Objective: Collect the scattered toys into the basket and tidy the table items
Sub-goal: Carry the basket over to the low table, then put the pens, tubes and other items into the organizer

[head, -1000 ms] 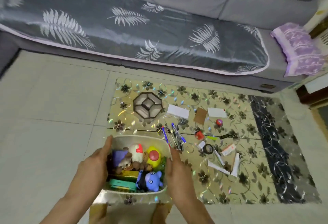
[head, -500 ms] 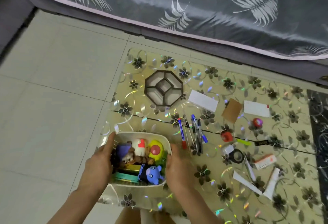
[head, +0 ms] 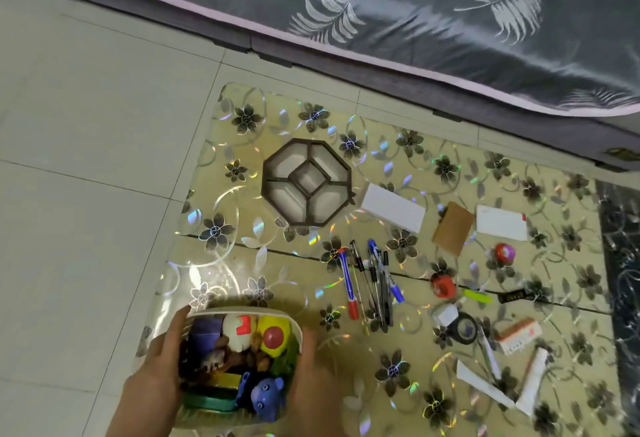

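A cream basket [head: 242, 310] full of toys sits low at the left of the flowered table [head: 242, 263]. Inside it I see a blue hippo-like toy [head: 266, 398], a yellow toy with a red dot [head: 273, 334], a white one and a purple one. My left hand [head: 156, 367] grips the basket's left wall. My right hand [head: 318, 377] holds its right wall. Several pens [head: 372, 281] lie in a loose bunch to the right of the basket.
A brown octagonal divided tray [head: 306, 180] stands beyond the basket. White cards [head: 393, 208], a brown card [head: 452, 229], two small red items [head: 443, 286], a tape roll [head: 464, 327] and tubes [head: 531, 379] litter the right half. A sofa [head: 415, 4] runs along the back.
The view has dropped and drawn closer to the table. The basket, held between both hands, has tipped slightly and shifted left in view.
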`<state>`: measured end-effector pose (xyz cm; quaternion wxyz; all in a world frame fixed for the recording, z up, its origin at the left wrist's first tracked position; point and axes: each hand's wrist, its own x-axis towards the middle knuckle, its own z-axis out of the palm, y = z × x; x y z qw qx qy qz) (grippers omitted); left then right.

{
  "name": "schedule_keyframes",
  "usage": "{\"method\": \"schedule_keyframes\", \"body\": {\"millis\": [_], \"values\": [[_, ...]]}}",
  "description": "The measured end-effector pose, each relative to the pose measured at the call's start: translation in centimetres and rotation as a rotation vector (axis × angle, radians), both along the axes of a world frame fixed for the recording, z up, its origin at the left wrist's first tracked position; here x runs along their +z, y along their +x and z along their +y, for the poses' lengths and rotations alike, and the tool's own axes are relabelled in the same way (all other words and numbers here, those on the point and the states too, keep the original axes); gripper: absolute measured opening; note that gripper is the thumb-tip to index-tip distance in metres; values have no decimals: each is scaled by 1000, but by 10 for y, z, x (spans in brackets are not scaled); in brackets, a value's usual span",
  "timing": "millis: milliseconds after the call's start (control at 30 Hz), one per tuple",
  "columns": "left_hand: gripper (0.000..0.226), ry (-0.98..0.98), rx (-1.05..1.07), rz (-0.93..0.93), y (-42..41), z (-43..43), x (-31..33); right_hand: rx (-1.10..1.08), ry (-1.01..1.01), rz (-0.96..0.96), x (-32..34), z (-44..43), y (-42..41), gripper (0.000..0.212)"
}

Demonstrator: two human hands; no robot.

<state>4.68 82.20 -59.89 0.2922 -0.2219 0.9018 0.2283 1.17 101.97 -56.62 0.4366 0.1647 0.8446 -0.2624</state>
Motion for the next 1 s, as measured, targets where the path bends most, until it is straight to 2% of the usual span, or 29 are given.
{"method": "schedule_keyframes", "body": {"millis": [33,67,133,167,233,367,467,633,700,833,1000], "values": [[85,-3,14,-24,-3,0,1,31,23,-26,2,0,-3,77],[82,-4,31,-44,-7,0,2,92,22,-48,3,1,-7,79],[70,-19,-20,-30,-15,1,6,121,-38,-10,6,10,-16,51],[65,-18,-59,-15,-22,2,9,120,-41,31,7,15,-24,48],[64,12,-139,131,-53,5,17,50,-43,192,10,31,-47,49],[69,92,-135,335,-146,30,21,-140,-16,450,-2,55,-114,53],[73,157,-113,352,-209,52,5,-116,4,570,-10,59,-170,54],[58,226,18,214,-250,70,-19,-134,39,505,-35,47,-220,49],[63,232,41,212,-247,71,-27,-119,59,497,-47,39,-224,54],[72,295,147,220,-245,77,-34,-236,0,517,-61,32,-219,63],[73,273,194,275,-248,83,-45,-156,33,528,-67,51,-225,61]]}}
